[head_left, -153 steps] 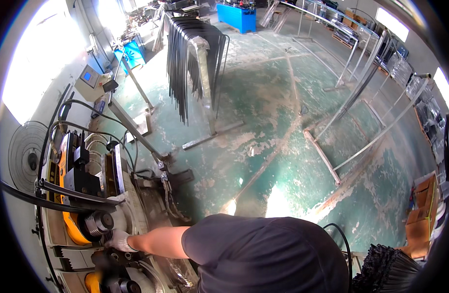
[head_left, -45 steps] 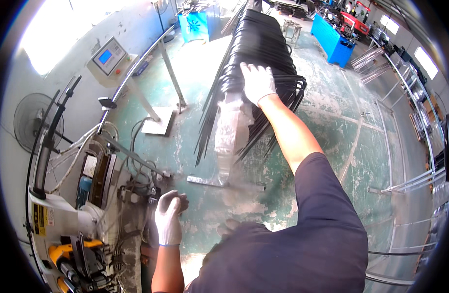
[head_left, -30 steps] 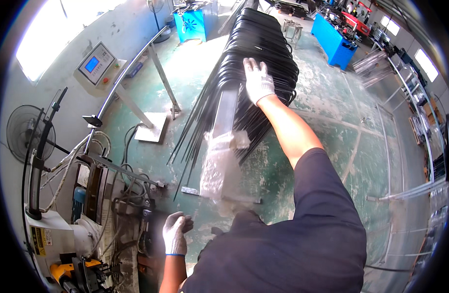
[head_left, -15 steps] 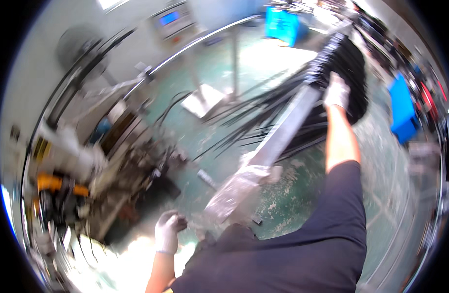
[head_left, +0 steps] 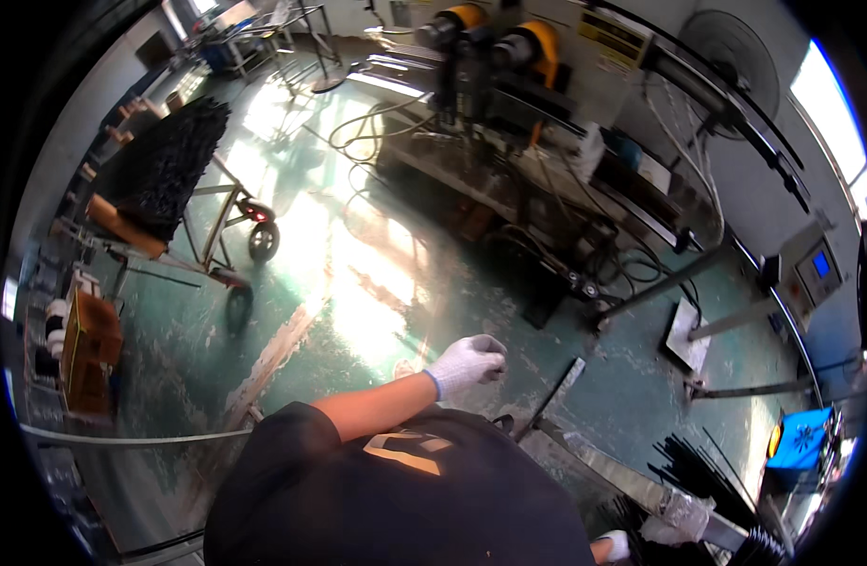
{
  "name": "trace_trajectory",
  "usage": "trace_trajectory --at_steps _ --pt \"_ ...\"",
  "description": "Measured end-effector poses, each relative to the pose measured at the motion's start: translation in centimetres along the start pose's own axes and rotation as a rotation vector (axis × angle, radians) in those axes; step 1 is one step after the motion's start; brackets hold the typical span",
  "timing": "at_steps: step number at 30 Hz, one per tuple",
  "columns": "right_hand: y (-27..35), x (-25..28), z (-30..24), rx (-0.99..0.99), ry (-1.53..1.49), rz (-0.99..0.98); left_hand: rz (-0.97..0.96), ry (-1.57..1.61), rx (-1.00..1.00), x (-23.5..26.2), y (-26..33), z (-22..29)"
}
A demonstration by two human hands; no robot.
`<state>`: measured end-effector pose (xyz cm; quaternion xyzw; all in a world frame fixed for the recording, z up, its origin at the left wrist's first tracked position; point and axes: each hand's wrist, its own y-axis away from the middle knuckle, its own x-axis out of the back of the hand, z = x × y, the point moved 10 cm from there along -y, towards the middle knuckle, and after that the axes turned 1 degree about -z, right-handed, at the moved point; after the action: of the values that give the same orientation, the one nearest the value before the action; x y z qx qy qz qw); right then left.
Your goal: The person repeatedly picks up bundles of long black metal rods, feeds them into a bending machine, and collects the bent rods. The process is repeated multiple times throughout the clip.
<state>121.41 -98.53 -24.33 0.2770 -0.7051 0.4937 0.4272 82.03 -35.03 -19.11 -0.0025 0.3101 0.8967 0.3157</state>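
my left hand [head_left: 467, 359], in a white knit glove w/ a blue cuff, is out in front over the worn green painted floor [head_left: 311, 283]. its grip is curled into a loose fist, fingers pressed together; can't tell if anything is pinched inside. bare forearm runs back to the black short-sleeved shirt [head_left: 405, 491] filling the bottom of the view.

my right hand [head_left: 615, 544] only peeks in at the bottom edge, also white-gloved, mostly cut off, so can't tell if its grip is spread or pressed together. it sits just beside the long steel bar wrapped in clear plastic [head_left: 632, 486], which runs diagonally from near the shirt toward the lower right. bundle of thin black rods [head_left: 698, 467] lies right next to that bar's far end (some rods fan out across the floor).

above the left hand, along the wall, a long bench-type machine w/ orange-yellow drums on top [head_left: 509, 42], tangled black cables [head_left: 603, 255] hanging off it. grey round fan [head_left: 731, 42] upper right. small control box w/ a blue screen on a stand [head_left: 816, 269] at right, blue box [head_left: 801, 439] below it. far left: wheeled metal cart loaded w/ black rods [head_left: 169, 160], well apart from both hands.
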Motion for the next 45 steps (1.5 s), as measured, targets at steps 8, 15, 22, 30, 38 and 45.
trace_trajectory --at_steps 8,15,22,30,38,45 --pt "49.6 -7.7 -28.0 1.121 -0.119 -1.09 0.48 0.107 -0.281 33.0 8.4 6.4" --pt "56.4 -5.1 -53.8 0.598 -0.655 -1.496 0.621 0.358 -0.371 49.2 12.6 6.4" --pt "72.2 11.7 -78.8 1.049 -0.742 -1.453 0.683 0.505 -0.262 56.2 10.5 2.5" --pt "100.0 50.1 -95.1 1.765 -1.066 -1.4 0.905 0.577 -0.117 69.0 11.3 4.6" --pt "120.3 82.3 -95.3 2.315 -1.317 -1.393 0.977 0.992 -0.283 77.1 11.9 3.5" --pt "136.0 95.7 -93.9 2.569 -0.885 -0.823 1.102 0.838 -0.313 89.3 16.2 2.1"
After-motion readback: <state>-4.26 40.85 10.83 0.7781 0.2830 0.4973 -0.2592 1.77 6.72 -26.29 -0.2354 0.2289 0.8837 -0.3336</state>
